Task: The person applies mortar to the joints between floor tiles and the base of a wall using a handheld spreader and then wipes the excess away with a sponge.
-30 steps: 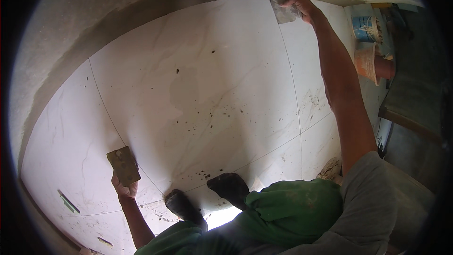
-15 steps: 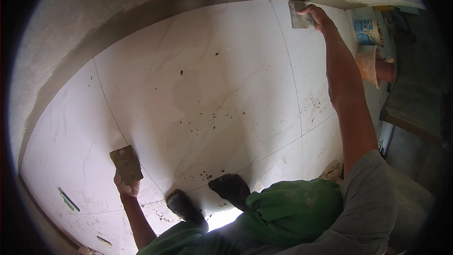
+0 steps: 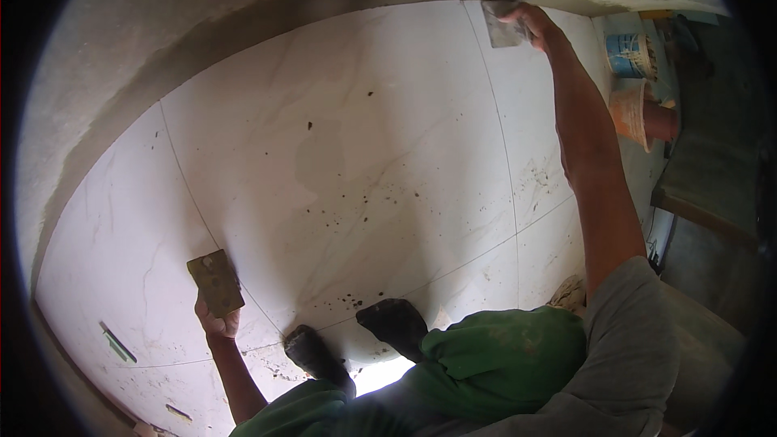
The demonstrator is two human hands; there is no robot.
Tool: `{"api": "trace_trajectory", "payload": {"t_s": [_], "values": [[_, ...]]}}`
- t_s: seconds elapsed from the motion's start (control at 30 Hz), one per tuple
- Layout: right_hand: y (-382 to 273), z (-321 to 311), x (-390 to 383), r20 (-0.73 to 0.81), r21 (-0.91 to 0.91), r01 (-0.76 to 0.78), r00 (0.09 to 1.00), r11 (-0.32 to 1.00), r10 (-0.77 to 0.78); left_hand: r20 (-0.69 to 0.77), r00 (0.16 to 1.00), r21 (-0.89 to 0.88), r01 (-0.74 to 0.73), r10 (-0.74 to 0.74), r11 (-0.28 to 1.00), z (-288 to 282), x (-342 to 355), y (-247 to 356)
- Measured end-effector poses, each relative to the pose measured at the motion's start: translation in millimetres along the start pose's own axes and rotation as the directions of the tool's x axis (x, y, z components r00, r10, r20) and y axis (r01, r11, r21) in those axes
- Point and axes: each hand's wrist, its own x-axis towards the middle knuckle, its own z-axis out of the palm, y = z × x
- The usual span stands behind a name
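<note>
My right hand [image 3: 536,23] is stretched far forward and grips a flat metal scraper [image 3: 502,20], its blade pressed where the white tiled floor [image 3: 348,154] meets the grey plastered wall [image 3: 243,8]. My left hand [image 3: 217,322] hangs low on the left and holds a small square board [image 3: 215,282] smeared with brownish mortar, above the tiles. My two dark shoes [image 3: 394,324] stand on the floor between the arms, and green trousers cover my knees.
Dark mortar specks dot the tiles [image 3: 356,210]. At the right stand a blue-and-white bucket [image 3: 630,53] and an orange pot [image 3: 635,113] lying beside it. A grey step or ledge [image 3: 712,186] runs along the right side. A small green tool [image 3: 117,344] lies at the lower left.
My right hand has slid the scraper along the wall's base to the right and farther away. The left hand with the board has stayed about where it was.
</note>
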Motion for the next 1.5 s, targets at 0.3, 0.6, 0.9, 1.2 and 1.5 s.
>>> {"api": "trace_trajectory", "payload": {"t_s": [0.3, 0.6, 0.9, 1.2, 1.5], "values": [[-10, 22, -11, 0.047, -0.03, -0.005, 0.999, 1.0, 0.006, -0.044, 0.998, 0.03, -0.033, 0.034, 0.999, -31, 1, 0], [23, -19, -48, -0.011, -0.075, -0.062, 0.998, 0.995, 0.061, -0.075, 0.995, -0.028, -0.062, 0.06, 0.998, -25, 2, -6], [49, -5, -125, -0.081, -0.068, -0.112, 0.991, 0.991, 0.106, -0.011, 0.998, 0.001, -0.066, 0.066, 0.998, -24, 2, -3], [76, 9, -163, -0.054, -0.153, -0.08, 0.996, 0.985, 0.072, 0.109, 0.993, -0.011, -0.038, 0.039, 0.999, -35, 9, 0], [66, 47, -200, -0.09, -0.478, 0.081, 0.986, 0.875, -0.141, 0.167, 0.986, 0.01, -0.029, 0.027, 1.0, -25, 14, -5]]}}
